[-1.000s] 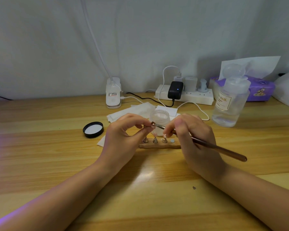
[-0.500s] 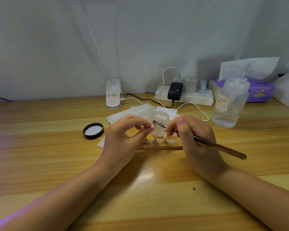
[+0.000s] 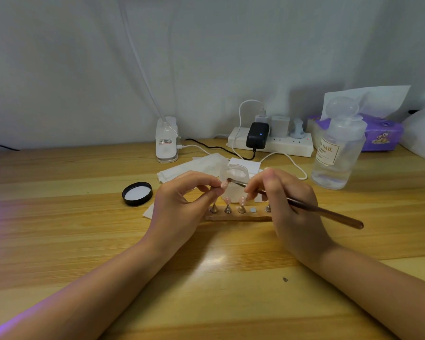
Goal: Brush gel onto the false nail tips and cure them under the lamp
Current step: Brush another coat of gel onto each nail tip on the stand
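At the wooden counter, I watch two bare hands meet over a nail stand. The left hand pinches a pink nail tip between thumb and forefinger, raised just above the stand's left end. The right hand grips a brush with curled fingers; its dark bristles touch the held tip, and its brown handle slants out to the near right.

The stand, a low wooden strip, lies between the two hands. Small metal posts rise from it; two of them carry pink tips, and one spot shows only a flat silver disc. The stand's right end is hidden behind the right hand.

Just behind the tips sits an open frosted jar, resting on white wipes. Its black lid lies upturned to the left, apart from the jar. Farther back a white clip lamp stands at the counter's far edge, its thin neck running up out of view. To its right a white power strip holds a black adapter with a lit blue dot. At far right stands a clear pump bottle labelled NAIL, with a purple tissue pack behind it. A violet glow tints the near left corner.
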{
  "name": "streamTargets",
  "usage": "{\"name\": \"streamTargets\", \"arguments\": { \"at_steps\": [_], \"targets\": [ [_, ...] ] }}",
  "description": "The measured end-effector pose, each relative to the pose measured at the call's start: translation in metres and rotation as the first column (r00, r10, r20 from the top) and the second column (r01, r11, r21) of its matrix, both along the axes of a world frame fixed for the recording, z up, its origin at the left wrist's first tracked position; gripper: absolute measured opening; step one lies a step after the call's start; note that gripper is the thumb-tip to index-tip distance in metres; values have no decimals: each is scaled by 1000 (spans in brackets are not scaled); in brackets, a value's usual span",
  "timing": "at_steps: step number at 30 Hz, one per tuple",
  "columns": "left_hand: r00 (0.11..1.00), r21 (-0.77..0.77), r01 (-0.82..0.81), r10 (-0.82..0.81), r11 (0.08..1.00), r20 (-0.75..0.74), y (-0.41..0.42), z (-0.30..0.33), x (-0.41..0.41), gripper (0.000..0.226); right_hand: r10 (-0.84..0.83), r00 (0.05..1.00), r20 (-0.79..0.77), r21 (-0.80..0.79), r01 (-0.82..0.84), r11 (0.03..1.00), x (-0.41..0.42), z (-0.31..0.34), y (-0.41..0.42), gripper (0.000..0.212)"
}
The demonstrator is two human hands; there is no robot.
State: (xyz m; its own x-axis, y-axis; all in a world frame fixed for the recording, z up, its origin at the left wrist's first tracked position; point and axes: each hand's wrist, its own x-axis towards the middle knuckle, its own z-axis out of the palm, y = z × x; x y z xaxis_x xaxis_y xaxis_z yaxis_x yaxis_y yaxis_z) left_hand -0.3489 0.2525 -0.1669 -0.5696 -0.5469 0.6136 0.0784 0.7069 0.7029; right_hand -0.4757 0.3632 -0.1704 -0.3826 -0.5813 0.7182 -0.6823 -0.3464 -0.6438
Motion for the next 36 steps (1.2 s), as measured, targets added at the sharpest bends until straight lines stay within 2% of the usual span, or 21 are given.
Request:
{"name": "streamTargets", "arguments": {
  "at_steps": [3, 5, 8, 10, 12, 17, 19, 22, 24, 26, 29, 31, 36],
  "targets": [
    [1000, 10, -5, 5, 1000, 2, 1, 0, 0, 19, -6, 995, 97, 5, 6, 1000, -2, 0, 0, 35],
    [1000, 8, -13, 13, 1000, 0, 1, 0, -1, 19, -15, 999, 29, -7, 15, 1000, 0, 1, 0, 36],
    [1000, 7, -26, 26, 1000, -3, 1, 0, -1, 21, -30, 987, -161, -44, 23, 999, 5, 0, 0, 37],
    [999, 14, -36, 36, 999, 0, 1, 0, -1, 21, -30, 980, -197, -44, 21, 999, 6, -1, 0, 38],
    [999, 24, -38, 38, 999, -1, 0, -1, 0, 18, -23, 987, -157, -27, 19, 999, 3, -1, 1, 38],
    [999, 49, -46, 46, 998, -13, 1, -1, -1, 16, -36, 993, 111, 0, 36, 999, -2, 1, 1, 37],
    [998, 64, -52, 53, 997, -18, 0, -1, -2, 19, -31, 998, 61, -16, 32, 999, 0, 2, 1, 37],
    [999, 51, -51, 52, 997, -13, 0, 0, -2, 21, -26, 991, -128, -18, 24, 1000, 5, 2, 0, 36],
    [998, 28, -52, 53, 998, -18, 0, -1, -2, 20, -28, 981, -191, -14, 25, 1000, 6, 1, -1, 36],
    [998, 43, -50, 51, 998, -27, -1, -1, -2, 20, -22, 987, -162, -9, 21, 1000, 4, 0, 0, 39],
    [999, 34, -36, 37, 999, -23, -1, 0, -2, 15, -14, 1000, -3, 0, 14, 1000, 1, 0, 2, 42],
    [999, 23, -26, 26, 999, -21, -1, 0, -2, 16, -24, 999, 48, -8, 24, 1000, 1, 1, 3, 40],
    [998, 6, -16, 17, 1000, -52, -1, -1, -2, 23, -14, 994, -109, -23, 11, 1000, 6, 1, 0, 38]
  ]
}}
